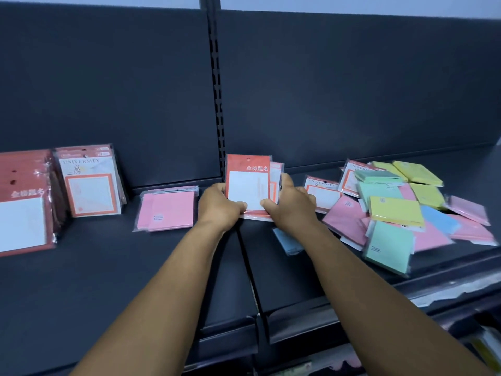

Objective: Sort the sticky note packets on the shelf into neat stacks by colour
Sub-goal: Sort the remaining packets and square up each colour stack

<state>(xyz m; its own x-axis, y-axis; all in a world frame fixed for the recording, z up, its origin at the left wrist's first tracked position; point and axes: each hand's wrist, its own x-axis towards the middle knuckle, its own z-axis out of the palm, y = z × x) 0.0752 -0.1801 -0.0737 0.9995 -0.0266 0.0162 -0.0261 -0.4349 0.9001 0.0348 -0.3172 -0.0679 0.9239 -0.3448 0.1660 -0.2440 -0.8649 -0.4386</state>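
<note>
Both my hands hold a small bundle of red-bordered packets (248, 183) upright on the dark shelf (108, 267), near its middle. My left hand (218, 204) grips the bundle's left edge and my right hand (290, 203) grips its right edge, thumbs on the front. A stack of pink packets (168, 211) lies flat just to the left. Further left a white "UNIVERSITY" stack (90, 181) leans on the back panel, and a red stack (24, 202) stands at the far left. A mixed heap of pink, yellow, green and blue packets (401, 210) lies on the right.
A slotted upright (218, 90) splits the dark back panel behind the bundle. A blue packet (288, 241) lies partly under my right forearm. The shelf's front edge and a lower shelf (461, 308) show at the bottom right.
</note>
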